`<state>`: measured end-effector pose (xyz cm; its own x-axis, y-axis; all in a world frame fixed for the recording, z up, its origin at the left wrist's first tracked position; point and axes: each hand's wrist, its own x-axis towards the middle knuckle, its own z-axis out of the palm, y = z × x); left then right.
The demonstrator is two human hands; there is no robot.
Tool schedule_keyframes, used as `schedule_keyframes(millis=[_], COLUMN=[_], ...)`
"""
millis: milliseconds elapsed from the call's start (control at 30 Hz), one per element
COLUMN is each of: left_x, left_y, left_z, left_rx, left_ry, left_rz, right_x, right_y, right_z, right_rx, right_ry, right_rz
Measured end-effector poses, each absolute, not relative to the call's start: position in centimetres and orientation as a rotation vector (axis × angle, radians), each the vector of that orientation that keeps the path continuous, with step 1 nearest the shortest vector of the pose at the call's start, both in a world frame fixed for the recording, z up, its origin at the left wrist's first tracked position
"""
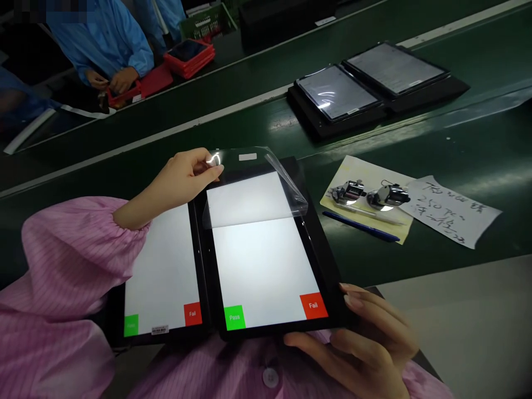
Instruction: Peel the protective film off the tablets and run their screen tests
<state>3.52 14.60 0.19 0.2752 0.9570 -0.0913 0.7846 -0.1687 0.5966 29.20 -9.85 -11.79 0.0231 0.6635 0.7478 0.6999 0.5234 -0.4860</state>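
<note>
The left hand pinches the clear protective film up off the tablet while the right hand curls around its near edge, holding it steady.

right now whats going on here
A person in a pink striped smock grips a black tablet at its lower edge with the right hand, while the left hand pinches a clear plastic film curled over its upper screen. A second tablet lies alongside; both show green Pass and red Fail buttons. Beyond, a co-worker in blue handles a red-cased tablet.
</note>
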Motion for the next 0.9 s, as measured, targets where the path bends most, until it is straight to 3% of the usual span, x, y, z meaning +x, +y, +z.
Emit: schedule_keyframes(millis=[533, 900], left_x=[4.6, 3.9], left_y=[16.4, 16.2], left_z=[-0.6, -0.8], left_rx=[1.927, 1.942], left_ry=[1.524, 1.484], left_rz=[0.510, 0.541], right_x=[29.3, 30.1], right_y=[-10.6, -7.3], right_z=[-12.9, -7.4], right_rx=[-1.294, -1.256], right_ry=[-1.528, -2.191], right_rz=[0.122, 0.036])
